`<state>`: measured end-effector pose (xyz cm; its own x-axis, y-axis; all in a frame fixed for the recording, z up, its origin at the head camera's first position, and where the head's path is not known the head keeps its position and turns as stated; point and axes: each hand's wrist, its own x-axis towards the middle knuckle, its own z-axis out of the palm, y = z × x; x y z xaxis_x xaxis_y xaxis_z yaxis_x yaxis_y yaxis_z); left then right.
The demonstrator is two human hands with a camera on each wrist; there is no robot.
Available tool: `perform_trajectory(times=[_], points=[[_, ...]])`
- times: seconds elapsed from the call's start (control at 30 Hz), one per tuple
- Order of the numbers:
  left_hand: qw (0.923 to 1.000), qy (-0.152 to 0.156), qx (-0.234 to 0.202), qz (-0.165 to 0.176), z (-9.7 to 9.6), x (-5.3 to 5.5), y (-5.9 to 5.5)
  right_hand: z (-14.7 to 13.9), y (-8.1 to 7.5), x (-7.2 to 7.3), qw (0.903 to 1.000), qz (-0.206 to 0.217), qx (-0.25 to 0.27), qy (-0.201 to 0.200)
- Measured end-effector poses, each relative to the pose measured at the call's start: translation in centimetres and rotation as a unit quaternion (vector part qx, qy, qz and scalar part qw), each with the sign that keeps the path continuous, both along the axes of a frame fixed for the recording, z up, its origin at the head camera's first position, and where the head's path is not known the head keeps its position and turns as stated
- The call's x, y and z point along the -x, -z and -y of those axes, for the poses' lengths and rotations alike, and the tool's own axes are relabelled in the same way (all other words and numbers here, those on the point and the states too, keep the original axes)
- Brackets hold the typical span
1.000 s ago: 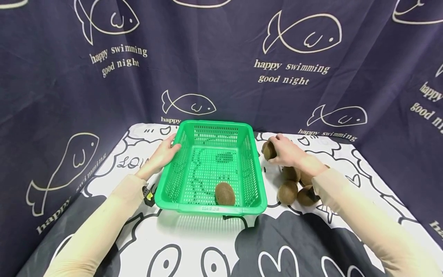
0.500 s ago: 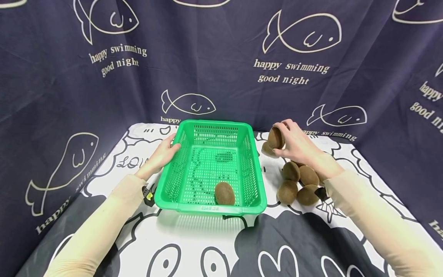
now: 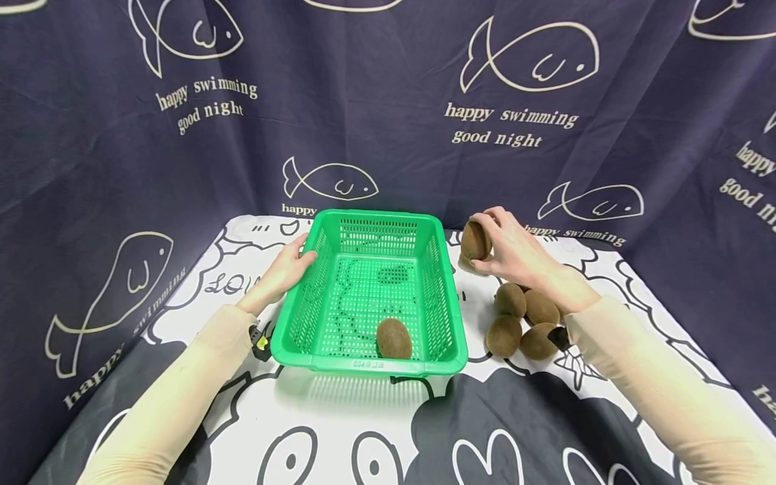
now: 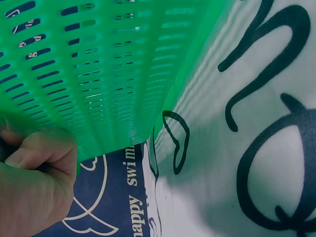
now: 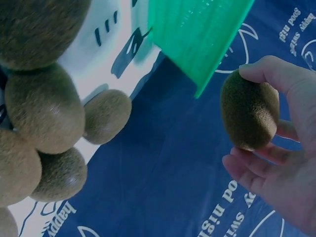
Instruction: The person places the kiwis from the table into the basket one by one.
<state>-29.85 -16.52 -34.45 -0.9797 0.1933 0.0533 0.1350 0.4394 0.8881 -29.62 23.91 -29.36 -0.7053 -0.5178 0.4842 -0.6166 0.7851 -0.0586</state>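
A green plastic basket (image 3: 388,367) stands on the patterned cloth, with one brown kiwi (image 3: 394,339) inside near its front wall. My left hand (image 3: 287,268) grips the basket's left rim; in the left wrist view, the curled fingers (image 4: 47,155) hold the slotted side. Right of the basket, my right hand (image 3: 515,249) holds a kiwi (image 3: 475,240) above the table, pinched between thumb and fingers, as the right wrist view shows. Partly hidden below it, another kiwi (image 3: 465,263) lies on the cloth.
Several kiwis (image 3: 504,336) lie clustered under my right forearm, right of the basket. A dark blue curtain (image 3: 400,135) with fish drawings hangs directly behind the table. White cloth with black drawings (image 3: 339,431) covers the tabletop in front.
My right hand has lifted the kiwi from the cloth, first up and to the right, then slightly left. My left hand and the basket stay in place.
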Motion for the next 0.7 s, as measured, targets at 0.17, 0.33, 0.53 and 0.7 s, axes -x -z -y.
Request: perform_trajectory(times=[0.17,0.33,0.53,0.7], points=[[0.9999,-0.003,0.014,-0.005,-0.5,-1.1,-1.1,1.1,-0.3,-0.3,0.9992,-0.01,0.009,-0.038],[1.0,-0.005,0.002,-0.004,0.0,-0.1,0.0,2.8,-0.5,-0.9,0.9983,-0.002,0.002,-0.057],[0.9998,-0.006,0.004,-0.021,0.6,1.3,1.7,5.0,-0.4,-2.0,0.996,0.01,-0.019,-0.086],[0.9997,-0.005,0.005,-0.025,0.7,1.5,2.1,6.7,0.4,-2.7,0.9925,0.03,-0.049,-0.108]])
